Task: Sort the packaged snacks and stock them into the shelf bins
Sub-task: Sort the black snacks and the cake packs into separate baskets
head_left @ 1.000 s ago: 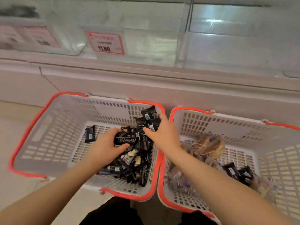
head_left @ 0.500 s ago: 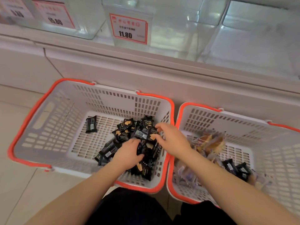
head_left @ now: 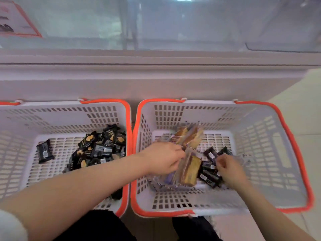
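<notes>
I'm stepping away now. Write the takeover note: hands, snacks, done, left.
Left hand: in the right basket, fingers pinching the clear cake packs.
Right hand: same basket, fingers curled at the black packs; grip unclear.
Left basket: a pile of black snacks, one stray pack apart.
Done: black snacks mostly gathered left.
Left: clear the right basket's black packs, then stock the shelf bins.

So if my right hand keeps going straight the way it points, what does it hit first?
Probably the black snack packs just beyond the right hand in the right basket; its fingertips look nearly touching them, though depth is unclear.
</notes>
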Action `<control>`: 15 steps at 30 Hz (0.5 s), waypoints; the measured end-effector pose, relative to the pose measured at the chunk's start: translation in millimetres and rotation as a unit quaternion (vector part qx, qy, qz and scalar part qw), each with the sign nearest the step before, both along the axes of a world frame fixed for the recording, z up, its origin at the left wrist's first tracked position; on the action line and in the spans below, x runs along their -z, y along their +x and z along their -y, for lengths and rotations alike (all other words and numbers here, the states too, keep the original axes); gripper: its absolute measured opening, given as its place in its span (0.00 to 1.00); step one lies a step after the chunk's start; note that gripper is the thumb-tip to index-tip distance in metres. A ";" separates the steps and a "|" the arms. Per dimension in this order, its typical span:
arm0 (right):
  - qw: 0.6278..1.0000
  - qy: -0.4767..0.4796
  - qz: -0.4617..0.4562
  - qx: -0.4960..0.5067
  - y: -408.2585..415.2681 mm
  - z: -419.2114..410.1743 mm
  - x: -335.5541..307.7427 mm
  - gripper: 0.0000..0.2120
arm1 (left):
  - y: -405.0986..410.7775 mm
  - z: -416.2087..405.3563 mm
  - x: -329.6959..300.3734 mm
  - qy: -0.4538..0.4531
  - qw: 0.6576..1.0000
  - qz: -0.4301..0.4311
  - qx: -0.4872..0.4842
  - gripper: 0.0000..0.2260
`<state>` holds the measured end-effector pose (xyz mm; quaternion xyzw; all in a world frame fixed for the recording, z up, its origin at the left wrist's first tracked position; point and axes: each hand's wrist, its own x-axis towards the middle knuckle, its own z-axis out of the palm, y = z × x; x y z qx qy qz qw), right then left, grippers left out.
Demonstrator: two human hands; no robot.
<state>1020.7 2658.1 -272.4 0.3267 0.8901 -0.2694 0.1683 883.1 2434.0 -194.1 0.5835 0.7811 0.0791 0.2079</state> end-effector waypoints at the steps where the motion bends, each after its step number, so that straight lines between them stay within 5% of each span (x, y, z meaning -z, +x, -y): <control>1: 0.999 0.016 0.035 -0.020 8.8 -12.6 5.3 0.03 | 2.1 -19.5 7.3 -0.025 0.999 0.001 0.035 0.13; 3: 0.986 0.073 0.107 -0.100 21.2 -31.8 14.5 0.05 | 11.2 -57.8 25.8 -0.075 0.993 0.003 0.088 0.13; 5: 0.949 0.149 0.149 -0.236 24.4 -48.5 29.8 0.20 | 24.0 -94.1 49.8 -0.134 0.984 -0.005 0.120 0.14; 8: 0.887 0.176 0.112 -0.412 9.8 -64.0 50.1 0.28 | 38.3 -138.5 87.8 -0.195 0.968 -0.029 0.155 0.15; 15: 0.878 0.174 0.225 -0.385 -21.1 -104.7 66.9 0.10 | 48.2 -187.0 159.6 -0.245 0.959 0.013 0.145 0.17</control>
